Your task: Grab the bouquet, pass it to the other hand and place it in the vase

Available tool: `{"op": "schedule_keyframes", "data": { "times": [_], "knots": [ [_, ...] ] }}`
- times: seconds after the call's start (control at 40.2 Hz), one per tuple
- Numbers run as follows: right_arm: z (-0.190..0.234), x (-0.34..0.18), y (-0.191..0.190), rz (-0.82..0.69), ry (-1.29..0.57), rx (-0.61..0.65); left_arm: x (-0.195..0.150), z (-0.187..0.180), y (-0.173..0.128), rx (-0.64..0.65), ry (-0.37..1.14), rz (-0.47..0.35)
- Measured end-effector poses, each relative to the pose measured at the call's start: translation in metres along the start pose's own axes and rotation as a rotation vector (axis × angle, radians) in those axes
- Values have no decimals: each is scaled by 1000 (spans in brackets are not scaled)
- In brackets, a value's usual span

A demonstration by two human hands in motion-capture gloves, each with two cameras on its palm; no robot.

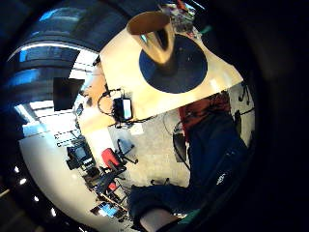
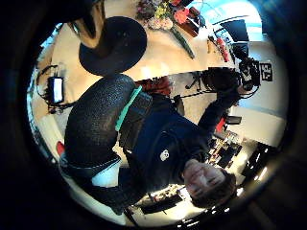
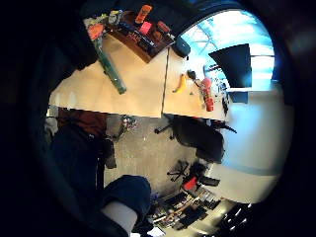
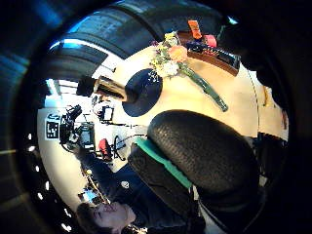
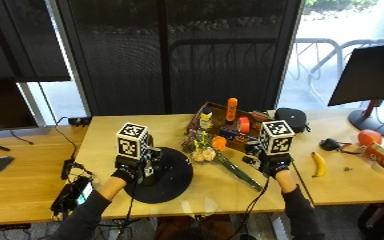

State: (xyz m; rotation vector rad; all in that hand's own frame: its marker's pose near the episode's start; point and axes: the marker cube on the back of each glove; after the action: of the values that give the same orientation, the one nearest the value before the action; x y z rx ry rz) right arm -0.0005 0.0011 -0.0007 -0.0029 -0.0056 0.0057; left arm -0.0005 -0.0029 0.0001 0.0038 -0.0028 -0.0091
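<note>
1. While lying flat on the worktop (image 5: 179, 125), bouquet (image 5: 215, 155) rests between the two hands, blooms toward the round black mat (image 5: 169, 177), green wrapped stem slanting toward the person's right.
2. Touched by neither hand; blooms just beside the mat's edge, stem end near the right hand (image 5: 275, 162).
3. Vase (image 5: 145, 170), brownish and open-mouthed, standing upright on the mat, partly hidden in the outside view by the left hand (image 5: 127, 172); seen plainly in the left little finger side palm view (image 1: 154, 36).
4. Left hand raised above the mat beside the vase, apart from the bouquet; curl of its fingers cannot be told, though its palm views show nothing held close.
5. Right hand hovering above the worktop just past the stem end; fingers likewise cannot be told, nothing gripped in its palm views.
6. Behind the bouquet, a dark wooden tray (image 5: 235, 131) carrying bottles, one orange (image 5: 232, 110), one with a yellow cap (image 5: 206, 119).
7. Farther to the person's right, a black pouch (image 5: 290, 119), then a banana (image 5: 319, 164) lying on the adjoining worktop.
8. Off to the left edge, a phone-like device with cables (image 5: 72, 195).
</note>
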Motion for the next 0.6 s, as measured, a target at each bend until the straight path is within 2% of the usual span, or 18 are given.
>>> {"op": "schedule_keyframes", "data": {
  "times": [0.423,0.597],
  "knots": [
    [-8,-5,2,15,-16,55,-2,9,-2,9,28,-1],
    [-13,-10,-2,26,-5,85,-8,13,-3,82,44,-34]
  ]
}}
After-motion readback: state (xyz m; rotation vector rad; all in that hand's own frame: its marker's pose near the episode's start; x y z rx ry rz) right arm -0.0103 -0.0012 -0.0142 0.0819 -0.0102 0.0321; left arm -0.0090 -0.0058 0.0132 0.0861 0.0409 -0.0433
